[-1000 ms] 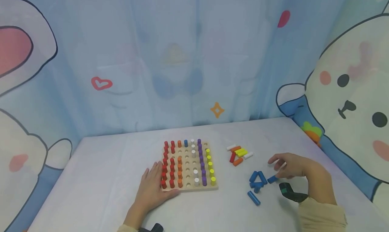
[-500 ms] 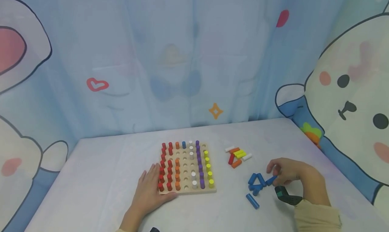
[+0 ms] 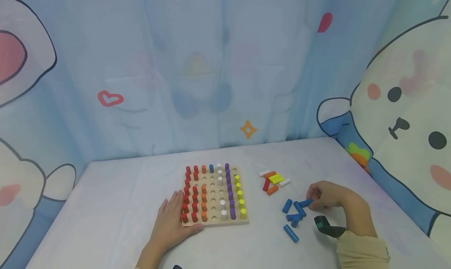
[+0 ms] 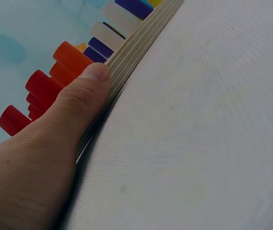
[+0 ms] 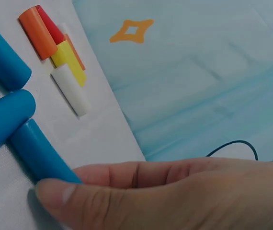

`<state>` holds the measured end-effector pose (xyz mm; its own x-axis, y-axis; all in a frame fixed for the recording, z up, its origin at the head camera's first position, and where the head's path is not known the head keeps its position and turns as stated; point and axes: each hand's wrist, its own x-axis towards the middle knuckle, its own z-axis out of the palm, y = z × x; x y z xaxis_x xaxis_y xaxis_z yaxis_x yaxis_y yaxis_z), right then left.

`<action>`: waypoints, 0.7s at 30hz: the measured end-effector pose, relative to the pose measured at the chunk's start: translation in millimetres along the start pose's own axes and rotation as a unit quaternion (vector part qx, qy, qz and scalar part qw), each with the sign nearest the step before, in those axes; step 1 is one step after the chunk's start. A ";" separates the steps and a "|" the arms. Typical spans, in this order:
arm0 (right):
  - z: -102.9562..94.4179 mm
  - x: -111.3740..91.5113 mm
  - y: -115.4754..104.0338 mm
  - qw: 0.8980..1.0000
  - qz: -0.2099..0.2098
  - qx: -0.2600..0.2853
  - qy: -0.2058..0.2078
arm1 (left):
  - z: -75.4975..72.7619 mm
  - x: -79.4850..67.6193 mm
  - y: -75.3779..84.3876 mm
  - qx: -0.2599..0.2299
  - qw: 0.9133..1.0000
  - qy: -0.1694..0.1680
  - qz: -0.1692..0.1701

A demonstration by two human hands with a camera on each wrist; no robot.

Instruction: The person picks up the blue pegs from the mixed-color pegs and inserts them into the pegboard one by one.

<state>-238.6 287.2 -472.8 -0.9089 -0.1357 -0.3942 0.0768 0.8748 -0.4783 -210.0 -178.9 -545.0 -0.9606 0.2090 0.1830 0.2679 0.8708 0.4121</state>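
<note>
A wooden pegboard (image 3: 243, 220) stands on the table with rows of red, orange, white, purple and yellow pegs and one blue peg. My left hand (image 3: 172, 224) lies against its left side, fingers stretched along the edge. In the left wrist view the thumb (image 4: 86, 93) rests on the board's front edge near the orange pegs. My right hand (image 3: 325, 194) pinches one end of a blue peg (image 5: 43, 151) between thumb and fingers. That peg lies low over the table, its other end right at a neighbouring blue peg (image 5: 5, 120).
Several loose blue pegs (image 3: 291, 233) lie to the right of the board. Behind them is a small pile of white, orange, red and yellow pegs (image 3: 276, 178). A patterned curtain (image 3: 197, 85) hangs beyond the table's back edge.
My right hand has drawn the blue peg leftward into the blue group, and the pegs there have shifted apart. The left hand stays at the board. The head view has shifted slightly.
</note>
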 end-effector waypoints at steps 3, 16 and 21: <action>-0.9 2.1 1.2 1.000 -0.016 0.003 0.003 | 1.4 0.1 -0.7 0.002 1.000 0.000 0.001; -8.4 3.9 2.6 0.999 -0.039 0.006 0.021 | -1.7 -1.5 2.9 0.003 1.000 -0.001 0.001; -9.4 4.8 -0.3 0.999 -0.027 0.013 0.022 | -2.6 -0.4 1.4 0.001 1.000 -0.009 -0.004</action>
<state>-246.9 290.7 -467.2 -0.9288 -0.1622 -0.3332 0.0368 0.8543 -0.5184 -209.1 -178.9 -542.2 -0.9637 0.2102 0.1644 0.2607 0.8730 0.4122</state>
